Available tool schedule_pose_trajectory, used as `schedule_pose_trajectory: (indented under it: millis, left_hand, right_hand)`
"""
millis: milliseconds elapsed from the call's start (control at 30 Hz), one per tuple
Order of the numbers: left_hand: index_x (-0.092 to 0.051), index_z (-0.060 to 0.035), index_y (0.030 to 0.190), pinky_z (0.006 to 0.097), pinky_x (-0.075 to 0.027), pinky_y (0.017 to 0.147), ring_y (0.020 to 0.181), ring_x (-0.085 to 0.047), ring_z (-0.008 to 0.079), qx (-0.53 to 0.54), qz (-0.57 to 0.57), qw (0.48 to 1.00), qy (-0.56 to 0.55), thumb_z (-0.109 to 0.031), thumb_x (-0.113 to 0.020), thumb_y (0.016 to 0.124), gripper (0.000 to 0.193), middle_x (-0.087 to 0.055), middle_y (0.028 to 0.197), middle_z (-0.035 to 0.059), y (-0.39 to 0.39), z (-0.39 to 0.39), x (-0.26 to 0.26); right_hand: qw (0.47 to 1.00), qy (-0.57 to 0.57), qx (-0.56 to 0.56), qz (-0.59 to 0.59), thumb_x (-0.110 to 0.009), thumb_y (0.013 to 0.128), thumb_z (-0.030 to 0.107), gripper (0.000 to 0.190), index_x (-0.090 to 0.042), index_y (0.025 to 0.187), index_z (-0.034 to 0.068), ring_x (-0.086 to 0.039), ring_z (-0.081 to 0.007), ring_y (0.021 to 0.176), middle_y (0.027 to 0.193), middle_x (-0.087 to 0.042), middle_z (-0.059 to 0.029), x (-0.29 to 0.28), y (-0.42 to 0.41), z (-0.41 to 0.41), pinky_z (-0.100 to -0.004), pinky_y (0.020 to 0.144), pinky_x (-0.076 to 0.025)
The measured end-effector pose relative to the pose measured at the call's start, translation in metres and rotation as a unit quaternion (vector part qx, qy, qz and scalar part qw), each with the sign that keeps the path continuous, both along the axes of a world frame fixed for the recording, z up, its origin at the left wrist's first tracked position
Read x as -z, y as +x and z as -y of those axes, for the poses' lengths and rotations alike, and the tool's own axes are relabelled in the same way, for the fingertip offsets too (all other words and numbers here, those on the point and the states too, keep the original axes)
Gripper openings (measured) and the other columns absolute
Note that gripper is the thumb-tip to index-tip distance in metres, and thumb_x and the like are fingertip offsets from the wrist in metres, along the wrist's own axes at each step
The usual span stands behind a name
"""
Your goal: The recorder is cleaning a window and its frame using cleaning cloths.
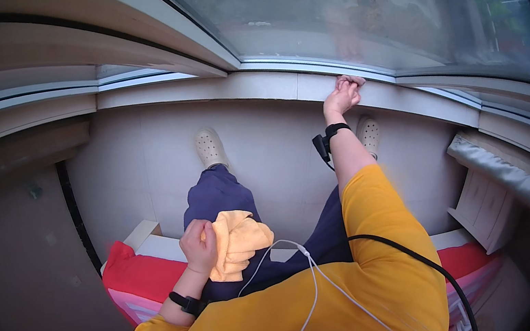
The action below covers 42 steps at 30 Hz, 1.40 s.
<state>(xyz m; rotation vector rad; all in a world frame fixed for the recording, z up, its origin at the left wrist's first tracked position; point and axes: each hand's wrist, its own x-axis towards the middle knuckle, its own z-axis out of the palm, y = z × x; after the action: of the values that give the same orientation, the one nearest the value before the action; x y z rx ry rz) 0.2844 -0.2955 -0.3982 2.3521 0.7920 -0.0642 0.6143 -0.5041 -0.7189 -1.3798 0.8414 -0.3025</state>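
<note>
In the head view, my left hand (199,243) is curled around one side of a folded orange cloth (243,239), which rests on my left thigh. My right hand (341,97) reaches forward to the window sill (263,88). It presses a small, crumpled pinkish cloth (358,79) against the sill, right beside the lower track of the window frame (300,62). Most of this small cloth is hidden under my fingers. Behind the frame stands a large glass pane (324,15), with a faint reflection of my hand in it.
I sit on the edge of a bed with a red cover (151,266). To the right stands a pale bedside cabinet (489,202) with a shiny grey cloth (499,170) over it. A white cable (304,250) and a black cable (408,247) cross my front.
</note>
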Motion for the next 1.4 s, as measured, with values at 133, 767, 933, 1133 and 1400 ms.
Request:
schedule_pose_trajectory:
  millis: [133,767,933,1133,1400]
  left_hand:
    - [-0.056,-0.0011,0.072,0.0389,-0.042,0.054,0.063,-0.056,0.0341,0.027,-0.037,0.998,0.051,-0.01,-0.053,0.082,0.013,-0.055,0.068,0.0153,0.003,-0.07,-0.005]
    - [-0.057,-0.0052,0.072,0.0439,-0.043,0.056,0.065,-0.056,0.037,0.029,0.166,0.986,-0.017,-0.024,-0.05,0.085,0.024,-0.058,0.068,0.0161,-0.06,-0.191,0.04]
    - [-0.057,-0.0045,0.073,0.043,-0.043,0.056,0.067,-0.056,0.0364,0.015,0.134,0.99,-0.037,-0.023,-0.051,0.085,0.023,-0.058,0.07,0.0156,-0.075,-0.204,0.01]
    - [-0.056,-0.0028,0.07,0.0385,-0.043,0.053,0.063,-0.056,0.0335,0.036,0.14,0.989,0.004,-0.01,-0.054,0.081,0.014,-0.057,0.069,0.0126,-0.091,-0.211,0.026]
    - [-0.055,-0.0017,0.07,0.0373,-0.042,0.053,0.061,-0.055,0.0331,0.043,0.022,0.999,0.002,-0.007,-0.054,0.079,0.011,-0.055,0.067,0.0137,-0.028,-0.23,-0.023]
  right_hand:
    - [0.846,-0.435,-0.289,-0.104,-0.049,0.084,0.009,0.029,-0.054,0.112,0.013,-0.033,-0.0307,0.119,0.126,-0.042,-0.0063,-0.027,-0.056,-0.144,-0.0371,0.096,-0.036]
    - [0.911,0.354,-0.195,0.088,-0.042,0.086,-0.004,0.024,-0.054,0.105,0.006,-0.058,-0.0161,0.09,0.101,-0.059,-0.0048,-0.135,-0.074,-0.095,-0.027,0.075,-0.05]
    - [0.934,0.281,-0.212,0.056,-0.04,0.088,0.001,0.02,-0.052,0.103,0.008,-0.061,-0.0183,0.076,0.093,-0.06,-0.0054,-0.168,-0.057,-0.079,-0.0286,0.066,-0.052]
    - [0.977,0.14,-0.159,-0.037,-0.042,0.093,0.004,0.021,-0.056,0.108,0.006,-0.052,-0.0077,0.061,0.089,-0.061,-0.003,-0.093,-0.038,-0.081,-0.0207,0.045,-0.043]
    - [0.78,-0.485,-0.339,-0.203,-0.059,0.078,0.017,0.041,-0.051,0.118,0.009,-0.039,-0.0259,0.118,0.131,-0.037,-0.009,-0.015,-0.046,-0.146,-0.0372,0.098,-0.03]
